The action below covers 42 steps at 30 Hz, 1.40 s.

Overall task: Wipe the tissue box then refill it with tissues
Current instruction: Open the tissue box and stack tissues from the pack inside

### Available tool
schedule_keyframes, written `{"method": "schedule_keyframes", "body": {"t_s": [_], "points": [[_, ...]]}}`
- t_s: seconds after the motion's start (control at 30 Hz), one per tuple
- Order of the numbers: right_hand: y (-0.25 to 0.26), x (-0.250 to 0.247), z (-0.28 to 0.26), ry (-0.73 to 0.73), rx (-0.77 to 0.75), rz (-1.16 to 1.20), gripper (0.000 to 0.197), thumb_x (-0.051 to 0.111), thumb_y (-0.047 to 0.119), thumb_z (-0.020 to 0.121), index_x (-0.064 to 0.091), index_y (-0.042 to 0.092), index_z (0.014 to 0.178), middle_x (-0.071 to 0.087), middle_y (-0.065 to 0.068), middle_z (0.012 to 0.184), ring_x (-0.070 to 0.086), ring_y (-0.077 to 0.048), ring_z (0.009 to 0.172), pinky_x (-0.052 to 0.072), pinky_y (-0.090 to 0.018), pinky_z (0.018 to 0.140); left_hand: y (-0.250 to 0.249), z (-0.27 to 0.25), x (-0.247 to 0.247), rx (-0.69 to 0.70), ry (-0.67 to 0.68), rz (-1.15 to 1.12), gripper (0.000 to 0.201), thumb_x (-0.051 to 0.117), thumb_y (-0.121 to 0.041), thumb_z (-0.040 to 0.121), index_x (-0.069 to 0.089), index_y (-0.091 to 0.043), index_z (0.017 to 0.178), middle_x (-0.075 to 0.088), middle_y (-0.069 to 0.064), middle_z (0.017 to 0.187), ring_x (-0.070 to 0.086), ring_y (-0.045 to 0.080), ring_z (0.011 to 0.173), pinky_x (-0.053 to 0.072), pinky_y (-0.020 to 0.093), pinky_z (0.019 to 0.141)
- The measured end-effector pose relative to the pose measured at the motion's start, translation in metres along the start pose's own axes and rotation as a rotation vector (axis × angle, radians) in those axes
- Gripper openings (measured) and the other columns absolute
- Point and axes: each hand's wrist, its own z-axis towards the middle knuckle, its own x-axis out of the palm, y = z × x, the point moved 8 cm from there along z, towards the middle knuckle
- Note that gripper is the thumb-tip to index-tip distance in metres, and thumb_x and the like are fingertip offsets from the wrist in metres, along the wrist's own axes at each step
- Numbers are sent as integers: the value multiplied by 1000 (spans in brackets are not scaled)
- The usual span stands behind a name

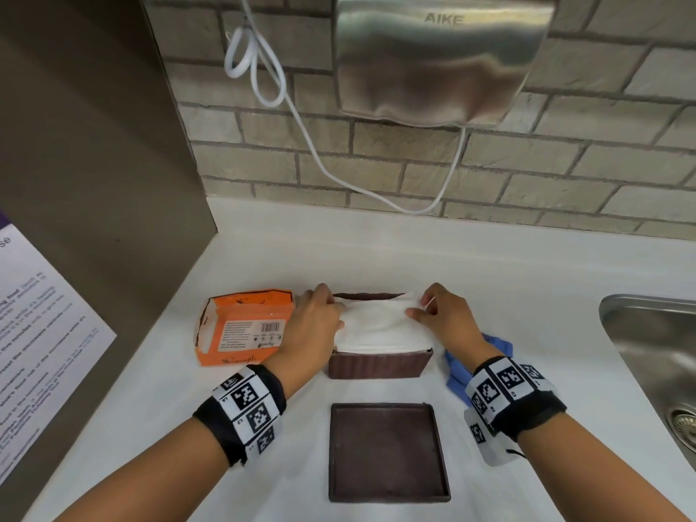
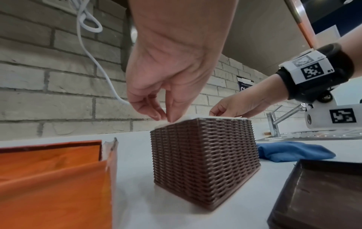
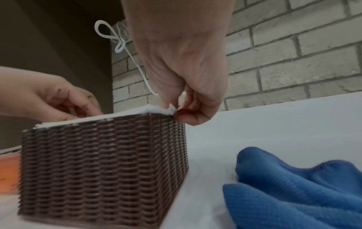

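Observation:
A brown woven tissue box stands open on the white counter, filled to the rim with a stack of white tissues. My left hand pinches the stack's left edge, fingertips curled down onto it. My right hand pinches the right far corner of the tissues between thumb and fingers. The box's flat brown lid lies upside down in front of the box. A blue cloth lies crumpled right of the box, partly under my right wrist.
A torn-open orange tissue packet lies left of the box. A steel sink sits at the right. A hand dryer with a hanging white cable is on the brick wall. A grey panel bounds the left.

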Motion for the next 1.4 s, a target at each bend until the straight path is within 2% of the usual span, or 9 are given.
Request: {"method": "schedule_keyframes", "body": {"t_s": [0.13,0.37,0.5,0.63,0.8,1.03,1.2,1.3,1.4], "points": [[-2,-5,-2,-11,-19,11,14,67,23,87,61,11,86,61,2,78,55,-15,76,41,-21,61,-7,-6,-5,56,-9,26,31,45,-24,99,64,-19,123,63,2,122,46,25,117,41,33,95],[11,-9,-13,24,-137,-40,8,68,9,85,72,6,91,73,-7,93,64,-18,84,49,-24,79,-6,-12,2,-30,163,104,32,48,-31,99,61,-20,126,56,10,128,43,25,123,38,31,100],[21,6,-10,74,-176,-356,18,58,11,89,73,6,96,67,-9,104,63,-26,96,47,-31,83,-7,-14,4,-48,195,70,30,50,-31,97,64,-23,122,50,11,129,42,26,122,30,29,99],[18,10,-9,77,-184,-406,19,55,11,89,73,2,91,58,-12,99,62,-31,91,48,-33,75,-2,-13,4,-51,196,20,33,53,-39,94,62,-33,125,53,10,128,39,25,124,29,31,97],[31,-11,-19,-73,-417,-277,16,63,7,86,76,13,92,72,-6,96,59,-30,95,35,-26,78,-11,-9,-12,95,115,59,43,53,-36,94,51,-28,137,50,-7,142,28,22,135,25,34,98],[22,3,-30,120,-406,-615,21,56,34,90,74,23,86,69,15,108,34,-13,133,10,-31,101,-8,-6,7,76,387,298,52,46,-45,96,43,-20,142,33,-2,155,6,34,147,13,50,114],[19,11,-39,233,-502,-743,33,44,39,97,73,25,101,65,18,121,21,-15,145,3,-47,114,-8,-4,12,72,417,359,55,44,-46,97,42,-17,142,32,1,156,5,38,147,9,57,115],[23,5,-42,216,-492,-708,41,33,43,97,70,29,106,65,18,121,18,-15,146,1,-45,114,-8,-4,10,73,412,343,57,45,-46,96,38,-17,145,28,-1,157,2,38,147,7,58,116],[27,5,-41,230,-452,-710,48,39,46,96,45,29,141,44,8,148,7,-20,149,1,-48,116,-11,-5,11,67,446,321,67,50,-48,94,29,-15,149,21,-1,160,-2,38,147,4,60,116]]}}
